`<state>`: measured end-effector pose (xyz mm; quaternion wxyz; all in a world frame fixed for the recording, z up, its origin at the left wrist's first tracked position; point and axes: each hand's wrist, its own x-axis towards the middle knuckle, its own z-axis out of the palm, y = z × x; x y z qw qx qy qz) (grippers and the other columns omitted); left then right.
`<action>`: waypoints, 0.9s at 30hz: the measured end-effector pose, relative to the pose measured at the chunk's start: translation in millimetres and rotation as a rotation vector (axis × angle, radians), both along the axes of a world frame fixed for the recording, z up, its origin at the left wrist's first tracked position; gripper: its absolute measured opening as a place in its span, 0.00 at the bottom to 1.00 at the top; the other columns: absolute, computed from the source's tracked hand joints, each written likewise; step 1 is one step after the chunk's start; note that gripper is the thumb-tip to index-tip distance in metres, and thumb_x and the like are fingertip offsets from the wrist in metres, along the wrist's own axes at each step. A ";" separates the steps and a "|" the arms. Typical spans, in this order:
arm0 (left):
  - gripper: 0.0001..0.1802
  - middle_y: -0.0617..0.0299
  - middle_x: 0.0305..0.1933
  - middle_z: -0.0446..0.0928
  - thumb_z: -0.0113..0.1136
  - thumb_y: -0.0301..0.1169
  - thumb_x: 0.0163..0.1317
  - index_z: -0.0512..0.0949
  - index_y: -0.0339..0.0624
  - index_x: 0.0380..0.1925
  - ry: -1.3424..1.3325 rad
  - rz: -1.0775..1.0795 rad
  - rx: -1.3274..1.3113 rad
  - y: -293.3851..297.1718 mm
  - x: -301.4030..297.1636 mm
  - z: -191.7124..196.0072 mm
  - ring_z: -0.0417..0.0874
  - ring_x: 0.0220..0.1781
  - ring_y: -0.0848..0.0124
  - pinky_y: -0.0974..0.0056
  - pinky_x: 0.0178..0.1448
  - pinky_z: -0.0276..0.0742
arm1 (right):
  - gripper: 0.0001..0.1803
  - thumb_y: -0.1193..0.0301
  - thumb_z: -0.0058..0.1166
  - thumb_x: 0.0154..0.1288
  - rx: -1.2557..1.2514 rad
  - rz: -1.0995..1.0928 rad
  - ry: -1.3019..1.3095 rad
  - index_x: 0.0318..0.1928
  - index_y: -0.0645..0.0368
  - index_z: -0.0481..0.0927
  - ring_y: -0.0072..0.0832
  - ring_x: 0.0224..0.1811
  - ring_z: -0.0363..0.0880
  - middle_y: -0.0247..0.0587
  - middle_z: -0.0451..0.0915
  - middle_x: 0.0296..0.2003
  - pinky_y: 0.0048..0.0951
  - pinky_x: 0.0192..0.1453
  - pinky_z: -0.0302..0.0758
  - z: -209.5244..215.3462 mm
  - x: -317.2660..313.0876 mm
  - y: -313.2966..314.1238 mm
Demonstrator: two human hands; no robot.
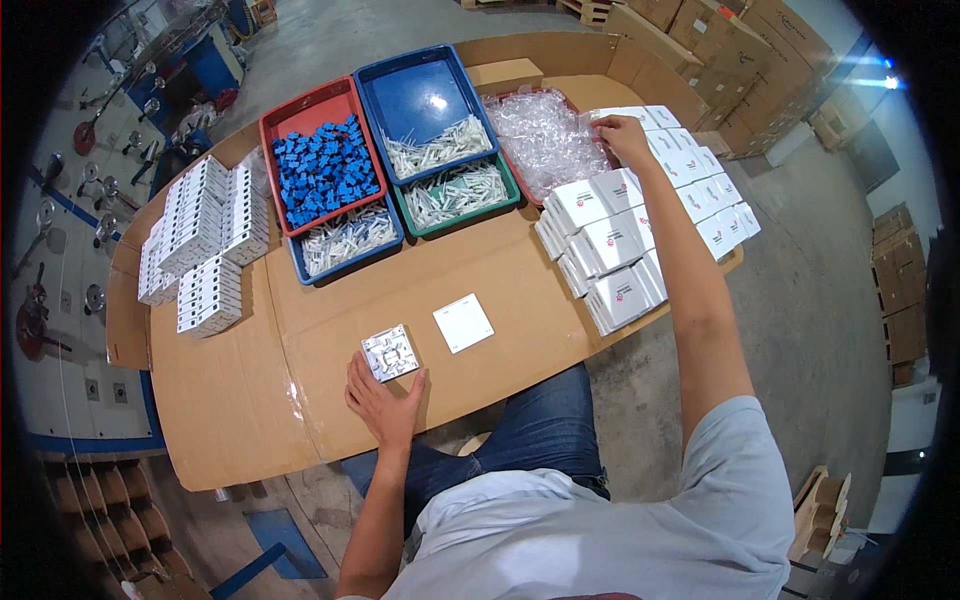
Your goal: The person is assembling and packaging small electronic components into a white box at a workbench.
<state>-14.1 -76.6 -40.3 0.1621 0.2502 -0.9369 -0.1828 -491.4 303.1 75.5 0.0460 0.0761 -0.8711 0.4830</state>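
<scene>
My left hand [386, 405] rests at the near edge of a square white box-like piece [390, 353] filled with small light parts, thumb on one side and fingers on the other. A flat white square plate [463, 323] lies just right of it on the cardboard-covered table. My right hand [624, 139] reaches far right, fingers bent together at the edge of a heap of clear plastic pieces [545, 140], beside stacked white boxes [690, 170]. Whatever is between those fingertips is too small to make out.
Left of centre, a red tray [372, 170] holds blue parts [320, 168]. Blue trays [420, 90] and a green tray [515, 196] hold white pieces [455, 193]. White blocks [210, 225] are stacked at the left. A cardboard wall [540, 46] edges the table's far side.
</scene>
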 end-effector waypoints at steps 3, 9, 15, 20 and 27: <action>0.60 0.47 0.73 0.60 0.73 0.58 0.48 0.56 0.34 0.73 0.076 -0.016 0.021 -0.9 6.2 -0.9 0.59 0.76 0.51 0.46 0.77 0.48 | 0.12 0.77 0.57 0.65 -0.121 0.062 0.014 0.47 0.67 0.86 0.24 0.37 0.85 0.42 0.87 0.36 0.25 0.43 0.79 36.8 69.0 -11.0; 0.33 0.47 0.65 0.69 0.71 0.35 0.58 0.71 0.38 0.62 0.455 -0.019 0.141 -4.0 24.7 -3.0 0.68 0.70 0.51 0.48 0.72 0.61 | 0.14 0.76 0.58 0.67 -0.249 0.221 0.032 0.51 0.64 0.86 0.20 0.40 0.82 0.36 0.86 0.35 0.21 0.47 0.77 58.3 234.9 -73.2; 0.15 0.57 0.50 0.83 0.57 0.31 0.73 0.80 0.34 0.53 0.459 -0.104 1.167 27.3 14.0 46.3 0.83 0.50 0.71 0.66 0.58 0.77 | 0.15 0.83 0.56 0.69 -0.557 0.418 -0.220 0.55 0.68 0.81 0.21 0.44 0.82 0.40 0.84 0.49 0.22 0.52 0.78 29.8 359.8 -132.2; 0.18 0.58 0.49 0.84 0.56 0.35 0.75 0.81 0.34 0.55 0.459 -0.199 1.398 47.3 7.7 103.8 0.83 0.50 0.74 0.68 0.56 0.77 | 0.14 0.84 0.54 0.70 -0.604 0.572 -0.313 0.55 0.68 0.80 0.21 0.48 0.80 0.39 0.82 0.52 0.23 0.55 0.78 5.5 413.5 -170.6; 0.15 0.60 0.42 0.86 0.60 0.33 0.72 0.85 0.32 0.48 0.542 -0.035 1.557 39.1 23.5 87.9 0.82 0.42 0.79 0.70 0.49 0.77 | 0.12 0.82 0.57 0.70 -0.849 0.562 -0.444 0.49 0.64 0.69 0.22 0.46 0.81 0.43 0.82 0.45 0.25 0.51 0.82 -30.2 446.9 -199.6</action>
